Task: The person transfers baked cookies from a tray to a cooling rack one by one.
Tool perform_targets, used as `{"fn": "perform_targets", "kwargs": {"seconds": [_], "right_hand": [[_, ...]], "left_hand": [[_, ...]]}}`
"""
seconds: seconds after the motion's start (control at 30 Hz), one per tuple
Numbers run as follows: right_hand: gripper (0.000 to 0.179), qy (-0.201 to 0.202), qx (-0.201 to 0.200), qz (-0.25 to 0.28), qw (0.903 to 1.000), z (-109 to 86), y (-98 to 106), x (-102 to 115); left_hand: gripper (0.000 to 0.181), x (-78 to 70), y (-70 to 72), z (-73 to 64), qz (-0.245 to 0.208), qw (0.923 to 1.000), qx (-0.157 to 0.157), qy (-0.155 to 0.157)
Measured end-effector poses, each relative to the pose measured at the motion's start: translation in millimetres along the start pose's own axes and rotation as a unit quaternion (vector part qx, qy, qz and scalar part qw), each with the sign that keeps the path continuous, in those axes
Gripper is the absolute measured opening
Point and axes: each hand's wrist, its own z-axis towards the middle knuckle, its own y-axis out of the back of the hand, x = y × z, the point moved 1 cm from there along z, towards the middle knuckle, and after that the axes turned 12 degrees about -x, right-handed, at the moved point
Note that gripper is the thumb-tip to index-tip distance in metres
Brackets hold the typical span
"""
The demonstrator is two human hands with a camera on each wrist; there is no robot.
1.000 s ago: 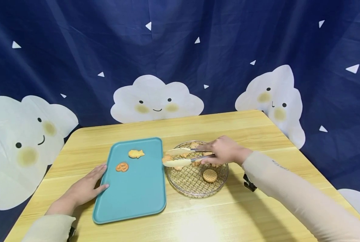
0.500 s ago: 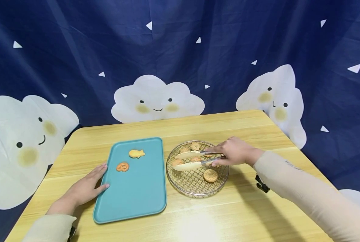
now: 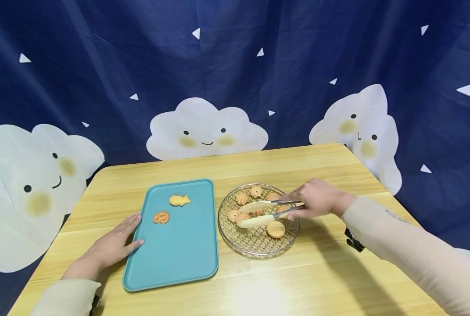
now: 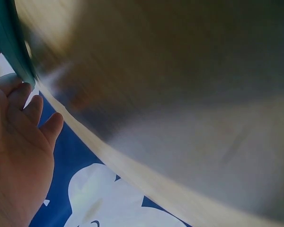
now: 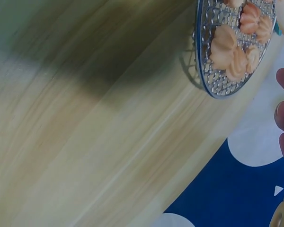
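Right hand (image 3: pixel 317 197) is drawing gripped tongs (image 3: pixel 255 221) toward four o'clock over cookies (image 3: pixel 242 199); straight-fingered left hand (image 3: pixel 109 246) is touching teal tray (image 3: pixel 174 250).

I see a smooth, matt tray (image 3: pixel 171 259) that looks plastic. The rack (image 3: pixel 242 240) reads to me as shiny metal, rough with crossed wires. The tongs (image 3: pixel 258 220) have bright metal arms and smooth, plastic-looking tips. The biscuits (image 3: pixel 276 229) look matt, several ridged. Over my feed the tabletop (image 3: pixel 195 300) shows smooth wood grain with a glossy glare, the backdrop (image 3: pixel 235 66) creased cloth, the sleeves (image 3: pixel 400 241) matt fabric.
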Motion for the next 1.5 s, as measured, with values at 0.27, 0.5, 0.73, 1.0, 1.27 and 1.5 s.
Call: {"fn": "perform_targets", "kwargs": {"seconds": [0.27, 0.5, 0.73, 1.0, 1.27, 1.5], "right_hand": [[0.052, -0.005, 0.005, 0.000, 1.0000, -8.4, 1, -4], [0.053, -0.008, 0.018, -0.012, 0.9997, -13.9, 1, -6], [0.051, -0.011, 0.033, -0.004, 0.9994, -16.2, -1, -6], [0.056, -0.005, 0.005, -0.002, 1.0000, -16.9, 1, -8], [0.067, -0.038, -0.004, -0.013, 0.9992, -12.0, -3, -5], [0.075, -0.055, -0.028, -0.031, 0.9976, -4.9, -15, 2]], "left_hand": [[0.080, -0.5, 0.4, 0.6, -0.003, 1.0000, 0.002, 0.003], [0.080, 0.5, -0.2, 0.4, 0.001, 1.0000, 0.002, 0.004], [0.081, -0.6, 0.2, 0.5, -0.003, 1.0000, 0.004, 0.008], [0.080, 0.1, -0.3, 0.8, -0.002, 1.0000, 0.002, 0.006], [0.080, 0.6, -0.3, 0.1, -0.001, 1.0000, 0.002, 0.006], [0.080, 2.1, -1.8, 0.8, -0.001, 1.0000, 0.006, 0.005]]}}
